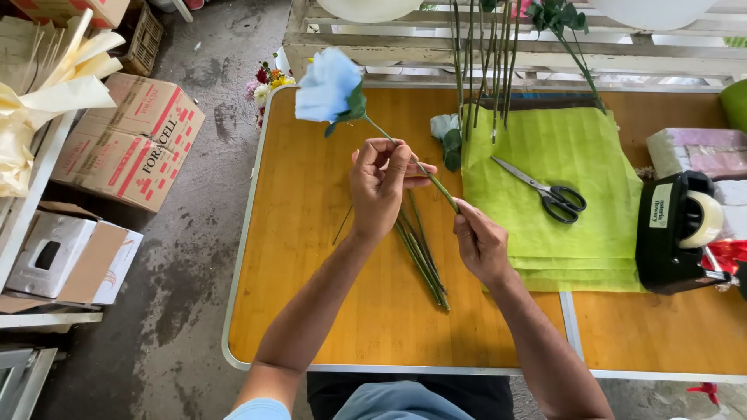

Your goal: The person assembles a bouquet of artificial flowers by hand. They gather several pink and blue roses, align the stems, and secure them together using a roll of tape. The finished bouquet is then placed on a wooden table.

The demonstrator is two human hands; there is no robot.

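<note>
- The left hand (379, 187), at the centre of the frame, is pinched shut around the thin green stem of a pale blue artificial rose (329, 84), thumb and fingertips closed on the upper part of the stem.
- The rose's bloom stands in the upper left-centre of the frame, above the far edge of the orange-brown wooden table with a metal rim (311, 257), with dark green leaves just beneath the petals.
- The right hand (480, 245), just right of centre, is closed on the lower end of the same stem, which runs slantwise from bloom to hand.
- Below the two hands a bundle of bare green stems (420, 260) lies flat on the table, angled toward the lower centre.
- A stack of lime-green fabric sheets (576, 233) covers the table's right-centre; black-handled steel scissors (541, 188) lie on it, blades shut.
- More long green stems (482, 70) hang down at the top centre, over the sheets' upper edge.
- A black tape dispenser (673, 233) with a white roll stands at the right edge.
- Brown cardboard boxes (128, 140) sit on the grey concrete floor at the left.
</note>
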